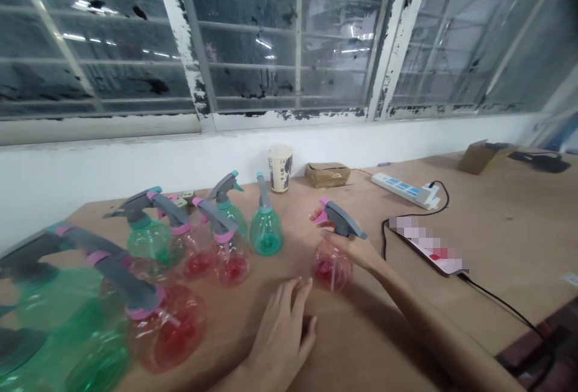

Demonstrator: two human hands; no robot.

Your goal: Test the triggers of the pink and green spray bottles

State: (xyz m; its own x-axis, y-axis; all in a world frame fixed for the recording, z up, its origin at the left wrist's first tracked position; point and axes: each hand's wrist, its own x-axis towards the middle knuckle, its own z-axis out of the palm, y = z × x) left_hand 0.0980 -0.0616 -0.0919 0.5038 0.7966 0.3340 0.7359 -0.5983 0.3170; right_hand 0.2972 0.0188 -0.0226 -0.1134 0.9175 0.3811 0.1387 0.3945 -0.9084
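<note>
My right hand [350,246] is wrapped around the neck of a spray bottle [329,273] with a clear pinkish-red body, a grey head and a pink trigger. The bottle is upright on or just above the table; I cannot tell which. To the left and nearer to me, my left hand [280,336] is over the wooden tabletop, fingers stretched out and holding nothing. Just beyond it stand a red spray bottle [232,262] and a green spray bottle [266,232]. A larger-looking red spray bottle [169,335] is close by on the left.
Several more green and red spray bottles crowd the table's left side, among them a green one [149,240]. Along the wall are a paper cup [280,169], a small cardboard box [327,174] and a power strip [401,189]. A phone-like device [427,246] with a cable lies right.
</note>
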